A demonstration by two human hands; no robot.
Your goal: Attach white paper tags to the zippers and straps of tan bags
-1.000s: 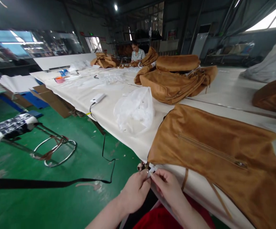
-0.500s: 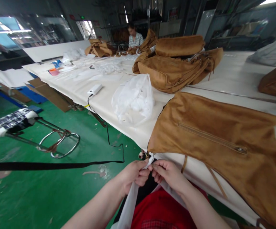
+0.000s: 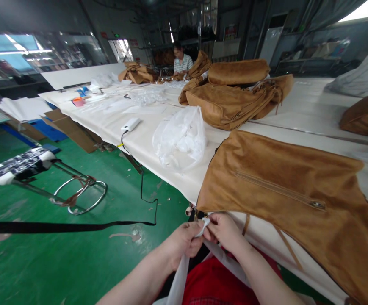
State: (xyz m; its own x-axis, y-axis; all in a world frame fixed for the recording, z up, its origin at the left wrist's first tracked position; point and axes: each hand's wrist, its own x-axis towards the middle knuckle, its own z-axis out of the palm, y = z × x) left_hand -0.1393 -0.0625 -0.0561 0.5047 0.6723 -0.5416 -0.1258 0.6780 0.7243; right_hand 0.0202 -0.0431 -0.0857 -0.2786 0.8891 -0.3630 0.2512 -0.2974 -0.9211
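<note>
Fingertips of the left hand (image 3: pixel 184 240) and right hand (image 3: pixel 223 231) pinch thin white wrapping (image 3: pixel 204 223) at the brown bag's (image 3: pixel 285 190) corner by the table (image 3: pixel 145 140) edge; it looks light, limp, easily torn.

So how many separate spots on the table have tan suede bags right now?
4: one bag at the near edge by the hands, a stacked heap mid-table, one at far right, a pile at the far end. Each heap may hide more.
</note>
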